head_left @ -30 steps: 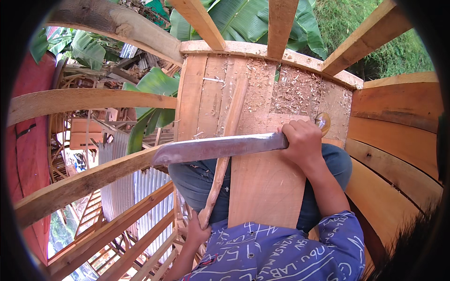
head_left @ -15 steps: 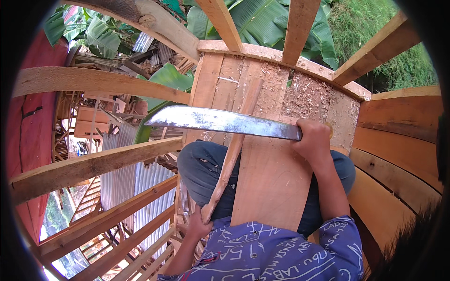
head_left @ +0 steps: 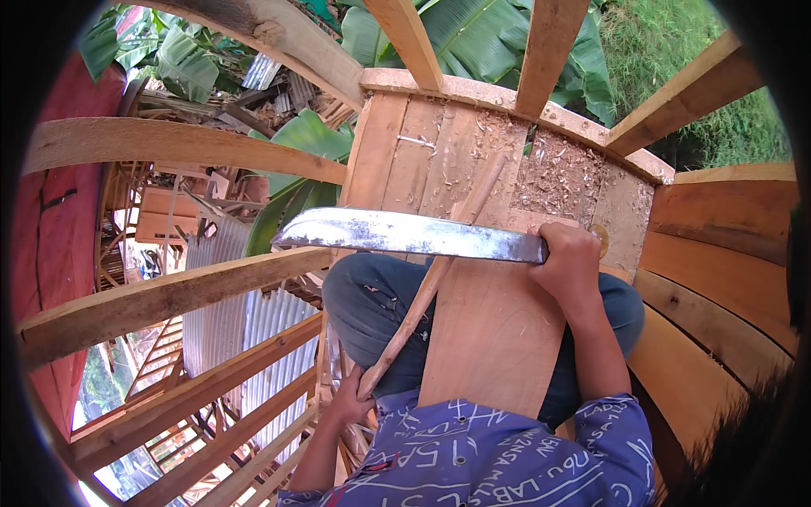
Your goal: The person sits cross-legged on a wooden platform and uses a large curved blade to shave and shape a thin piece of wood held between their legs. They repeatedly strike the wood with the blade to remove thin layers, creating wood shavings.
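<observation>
Right hand (head_left: 568,264) is wrapped tight, fingers curled closed around the handle of a big knife (head_left: 405,233), whose long grey blade runs out level to the person's left, tip curving up slightly, above the knees. Down low, the left hand (head_left: 351,404) has its fingers clamped on the bottom end of a thin stick (head_left: 431,283); the stick slants up and to the right, crossing under the blade and reaching toward the shavings (head_left: 553,169) scattered on the plank floor (head_left: 422,160) ahead. A wide board (head_left: 494,338) lies lengthwise between the person's knees, just beside the stick on its right side, and the knife hand sits above its far end. The person's grey trouser legs (head_left: 372,313) flank the board. All around stands a frame of bare wooden beams (head_left: 169,144), with curved boards (head_left: 718,253) forming the wall on the right. Through the gaps on the left, corrugated metal sheets (head_left: 228,329) and banana leaves (head_left: 304,144) show below.
</observation>
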Motion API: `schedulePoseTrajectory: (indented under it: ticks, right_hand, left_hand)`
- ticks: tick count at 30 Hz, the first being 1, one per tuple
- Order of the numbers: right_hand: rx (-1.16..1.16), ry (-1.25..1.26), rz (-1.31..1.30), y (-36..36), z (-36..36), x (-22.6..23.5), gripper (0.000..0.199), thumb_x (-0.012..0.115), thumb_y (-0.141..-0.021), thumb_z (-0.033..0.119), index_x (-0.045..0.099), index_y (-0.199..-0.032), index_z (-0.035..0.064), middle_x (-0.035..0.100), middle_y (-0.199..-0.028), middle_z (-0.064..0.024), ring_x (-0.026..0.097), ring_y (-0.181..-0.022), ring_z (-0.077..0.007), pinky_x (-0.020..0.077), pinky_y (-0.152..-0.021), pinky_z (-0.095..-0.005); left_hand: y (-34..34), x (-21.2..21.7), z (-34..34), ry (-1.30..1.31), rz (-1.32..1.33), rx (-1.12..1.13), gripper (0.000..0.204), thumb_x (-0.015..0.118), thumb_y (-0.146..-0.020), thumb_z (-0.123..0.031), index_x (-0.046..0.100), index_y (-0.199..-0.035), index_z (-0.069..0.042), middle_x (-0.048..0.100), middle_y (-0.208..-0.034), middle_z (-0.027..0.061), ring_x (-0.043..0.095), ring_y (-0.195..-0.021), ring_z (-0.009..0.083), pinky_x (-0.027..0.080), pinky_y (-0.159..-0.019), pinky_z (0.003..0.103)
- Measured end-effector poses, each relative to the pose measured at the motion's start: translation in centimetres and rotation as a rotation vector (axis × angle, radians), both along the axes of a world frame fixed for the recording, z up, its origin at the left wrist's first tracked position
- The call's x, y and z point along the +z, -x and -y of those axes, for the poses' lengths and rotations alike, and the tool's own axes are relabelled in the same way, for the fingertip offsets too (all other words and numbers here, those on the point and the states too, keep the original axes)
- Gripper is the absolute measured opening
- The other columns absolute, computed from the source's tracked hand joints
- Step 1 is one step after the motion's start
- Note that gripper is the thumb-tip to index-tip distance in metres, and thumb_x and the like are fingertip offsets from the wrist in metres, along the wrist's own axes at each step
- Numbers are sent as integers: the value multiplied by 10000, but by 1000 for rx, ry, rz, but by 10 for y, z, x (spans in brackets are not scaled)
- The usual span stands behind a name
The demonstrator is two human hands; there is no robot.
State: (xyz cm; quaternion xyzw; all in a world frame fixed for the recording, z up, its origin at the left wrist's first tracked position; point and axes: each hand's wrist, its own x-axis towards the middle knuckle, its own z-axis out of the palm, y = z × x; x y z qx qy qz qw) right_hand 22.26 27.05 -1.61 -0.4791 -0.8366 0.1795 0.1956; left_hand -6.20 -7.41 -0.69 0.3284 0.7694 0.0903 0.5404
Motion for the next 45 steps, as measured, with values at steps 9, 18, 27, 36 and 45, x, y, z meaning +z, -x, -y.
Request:
schedulePoseTrajectory:
  ticks: [9,18,27,36,45]
  right_hand:
    - [14,-33,35,6,6,10,97,694,-682,156,635,-689,80,604,-641,-110,628,-628,-292,465,-593,-406]
    - [-137,66,48,-10,2,10,119,690,-692,163,631,-681,61,622,-642,-147,630,-620,-320,465,-580,-430]
    - [-29,7,-14,-10,2,-1,175,698,-711,193,599,-639,68,594,-614,-113,603,-595,-309,451,-578,-414]
    - [85,44,-60,5,22,3,118,691,-638,166,630,-690,80,603,-641,-107,610,-606,-306,471,-600,-411]
    - [-78,43,69,-16,6,-3,116,683,-647,157,610,-677,72,611,-645,-111,613,-612,-304,462,-587,-423]
  left_hand:
    - [4,-7,16,-22,-25,-22,481,652,-614,-98,423,-1028,-12,495,-853,160,494,-801,266,433,-774,344]
    - [9,-6,10,51,44,-22,476,666,-623,-100,439,-1033,-19,502,-855,139,504,-810,235,443,-769,342]
    - [9,-7,15,44,64,26,448,675,-621,-96,434,-993,-31,477,-849,114,476,-812,216,428,-765,337]
    - [19,-18,23,-13,170,35,444,605,-633,-32,434,-1042,-62,426,-820,8,453,-755,124,415,-687,287]
    - [17,-16,27,21,193,87,479,596,-639,-37,419,-1083,-52,418,-859,33,437,-790,137,400,-715,283]
